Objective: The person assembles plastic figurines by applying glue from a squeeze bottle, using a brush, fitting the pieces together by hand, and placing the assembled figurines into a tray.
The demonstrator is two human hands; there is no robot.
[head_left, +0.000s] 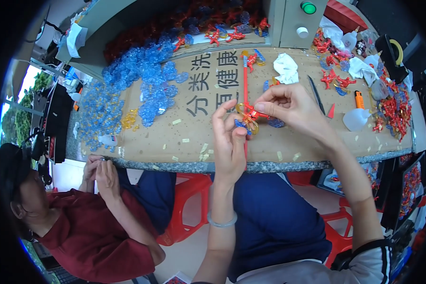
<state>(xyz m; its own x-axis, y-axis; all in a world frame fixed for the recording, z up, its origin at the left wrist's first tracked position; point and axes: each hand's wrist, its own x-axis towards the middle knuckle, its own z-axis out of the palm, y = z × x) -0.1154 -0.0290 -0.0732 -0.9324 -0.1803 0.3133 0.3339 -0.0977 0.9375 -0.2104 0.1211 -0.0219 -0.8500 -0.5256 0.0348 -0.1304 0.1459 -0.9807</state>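
Above the table's front edge, my two hands meet at a small red plastic figure (254, 112) with yellow and blue pieces on it. My left hand (229, 144) cups it from below, fingers curled and thumb raised beside the blue piece. With thumb and forefinger, my right hand (291, 108) pinches the red part from the other side. The fingers partly hide how the pieces join. Behind them, a long thin red strip (245, 87) runs up the cardboard (161, 137). Another red figure (252, 61) with blue and yellow parts lies near its far end.
Clear-blue plastic pieces (158, 90) are heaped at left beside yellow ones (129, 118). A white squeeze bottle (356, 119), an orange lighter (359, 100), dark tweezers (315, 93) and a crumpled tissue (286, 67) lie right. A co-worker (94, 227) sits at left.
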